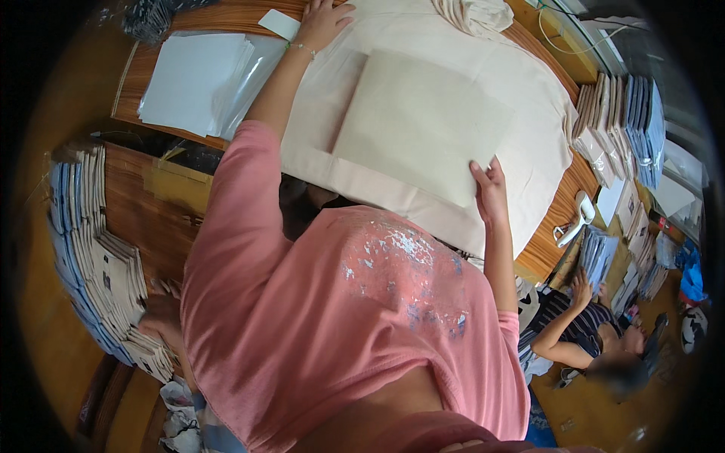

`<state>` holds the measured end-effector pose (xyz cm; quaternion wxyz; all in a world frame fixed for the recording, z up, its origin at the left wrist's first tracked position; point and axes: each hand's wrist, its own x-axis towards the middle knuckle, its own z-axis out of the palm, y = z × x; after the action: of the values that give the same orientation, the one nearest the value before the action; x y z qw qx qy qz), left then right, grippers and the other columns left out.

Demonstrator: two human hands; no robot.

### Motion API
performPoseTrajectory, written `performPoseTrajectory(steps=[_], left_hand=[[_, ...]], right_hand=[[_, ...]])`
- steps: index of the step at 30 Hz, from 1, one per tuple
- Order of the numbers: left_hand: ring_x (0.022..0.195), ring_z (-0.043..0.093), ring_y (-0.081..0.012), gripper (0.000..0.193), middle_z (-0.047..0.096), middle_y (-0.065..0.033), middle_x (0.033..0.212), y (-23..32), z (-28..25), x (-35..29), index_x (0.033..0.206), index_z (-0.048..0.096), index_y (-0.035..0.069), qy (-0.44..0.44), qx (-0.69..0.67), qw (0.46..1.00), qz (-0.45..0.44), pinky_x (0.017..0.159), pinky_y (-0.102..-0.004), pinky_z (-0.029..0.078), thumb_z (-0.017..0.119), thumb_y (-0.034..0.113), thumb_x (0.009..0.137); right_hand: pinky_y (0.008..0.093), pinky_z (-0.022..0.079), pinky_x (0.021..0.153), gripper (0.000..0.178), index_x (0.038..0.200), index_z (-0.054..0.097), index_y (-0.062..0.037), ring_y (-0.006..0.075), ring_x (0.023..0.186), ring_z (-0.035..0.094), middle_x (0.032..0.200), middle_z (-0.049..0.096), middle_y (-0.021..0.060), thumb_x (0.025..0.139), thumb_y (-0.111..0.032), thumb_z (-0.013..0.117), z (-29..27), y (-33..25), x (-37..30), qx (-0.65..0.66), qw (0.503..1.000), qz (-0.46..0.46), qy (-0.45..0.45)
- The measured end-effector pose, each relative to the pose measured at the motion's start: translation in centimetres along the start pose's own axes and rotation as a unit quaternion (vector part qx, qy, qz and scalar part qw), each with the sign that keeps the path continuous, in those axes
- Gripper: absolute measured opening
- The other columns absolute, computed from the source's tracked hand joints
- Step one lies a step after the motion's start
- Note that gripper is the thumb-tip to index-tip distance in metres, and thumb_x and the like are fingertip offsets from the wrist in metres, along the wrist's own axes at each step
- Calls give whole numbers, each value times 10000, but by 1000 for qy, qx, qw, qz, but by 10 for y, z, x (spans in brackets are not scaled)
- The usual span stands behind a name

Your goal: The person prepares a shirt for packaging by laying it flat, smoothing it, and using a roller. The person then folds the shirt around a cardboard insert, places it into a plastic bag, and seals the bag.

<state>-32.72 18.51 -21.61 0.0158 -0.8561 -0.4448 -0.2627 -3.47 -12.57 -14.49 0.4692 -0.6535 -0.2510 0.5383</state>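
Note:
A large cream cloth is spread over the wooden table in front of me. On it lies a flat rectangular cream sheet, slightly tilted; whether it is board or folded fabric, I cannot tell. My right hand grips its near right edge between thumb and fingers. Stretched far out to the upper left, my left hand rests with fingers extended at the cloth's far left edge. Beside that hand is a small white card.
White sheets in clear plastic lie at the table's left. Crumpled cloth sits at the far side. A white handheld device is at the right edge. Packaged stacks stand right; more stacks stand left. A co-worker handles packages at lower right.

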Motion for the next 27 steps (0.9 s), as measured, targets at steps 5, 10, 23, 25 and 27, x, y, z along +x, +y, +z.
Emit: performPoseTrajectory(steps=[5, 10, 23, 25, 27], left_hand=[[1108, 440, -349, 329, 484, -155, 1200, 31, -78, 4, 1140, 552, 67, 140, -149, 976, -76, 964, -427, 342, 564, 125, 816], [1100, 447, -336, 416, 506, -139, 1177, 60, -90, -76, 1156, 525, 97, 180, -179, 958, -132, 970, -455, 318, 630, 194, 765], [1284, 235, -374, 620, 269, -174, 1373, 148, -45, -169, 1364, 332, 170, -74, -14, 981, -181, 1008, -597, 211, 534, 179, 777], [1282, 239, -375, 596, 271, -180, 1369, 150, -55, -165, 1358, 338, 161, -89, -7, 981, -173, 1010, -592, 214, 532, 189, 795], [1281, 242, -371, 586, 274, -183, 1367, 154, -54, -166, 1351, 345, 152, -88, -11, 979, -182, 1016, -582, 215, 537, 195, 798]], right_hand=[[202, 274, 423, 263, 1136, 498, -54, 18, 514, 370, 697, 525, -32, 882, -90, 559, 54, 10, 54, 45, 999, -8, -28], [194, 300, 436, 185, 1051, 518, -55, 23, 542, 422, 728, 557, -17, 872, -55, 564, 97, 13, 81, 84, 996, 6, -30], [209, 292, 402, 75, 925, 516, -46, 45, 461, 382, 653, 531, -21, 876, -79, 563, 83, 28, 95, 10, 997, 8, -78], [211, 292, 400, 73, 909, 513, -50, 49, 466, 384, 652, 528, -19, 875, -84, 567, 84, 27, 96, 7, 997, 10, -82], [213, 292, 398, 77, 893, 508, -56, 51, 476, 391, 650, 522, -19, 873, -92, 574, 83, 26, 93, 1, 996, 5, -88]])
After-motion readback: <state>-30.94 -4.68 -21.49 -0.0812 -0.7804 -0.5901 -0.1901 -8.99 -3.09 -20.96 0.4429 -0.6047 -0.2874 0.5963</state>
